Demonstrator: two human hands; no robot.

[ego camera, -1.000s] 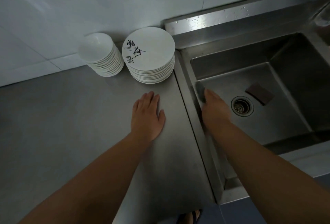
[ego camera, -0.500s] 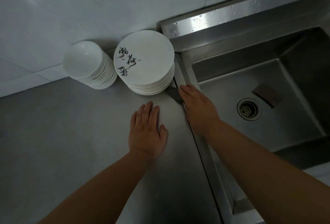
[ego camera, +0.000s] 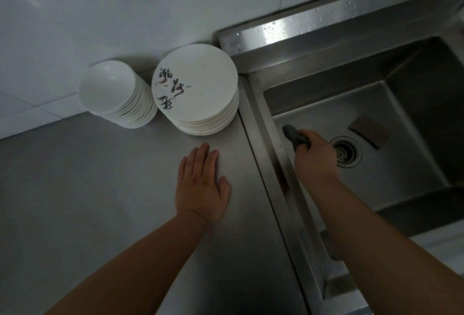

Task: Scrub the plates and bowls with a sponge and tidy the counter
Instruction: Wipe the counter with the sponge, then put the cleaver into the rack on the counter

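A stack of white plates (ego camera: pixel 198 88) with black brush lettering on the top one stands at the back of the steel counter (ego camera: pixel 100 189), beside the sink. Left of it is a stack of white bowls (ego camera: pixel 113 91). My left hand (ego camera: pixel 200 186) lies flat on the counter, fingers straight, just in front of the plates. My right hand (ego camera: pixel 313 159) is over the sink basin (ego camera: pixel 391 189) and grips a grey sponge or cloth (ego camera: pixel 292 133), whose end sticks out past my fingers. A dark brown sponge (ego camera: pixel 370 131) lies on the sink floor behind the drain (ego camera: pixel 345 151).
A white tiled wall (ego camera: pixel 125 13) runs behind the counter. The sink's back ledge (ego camera: pixel 313 23) is wet with droplets. The raised sink rim (ego camera: pixel 263 164) separates counter and basin.
My right hand moved from the sink rim near the plates back into the basin, now gripping the grey sponge. My left hand stayed flat on the counter.
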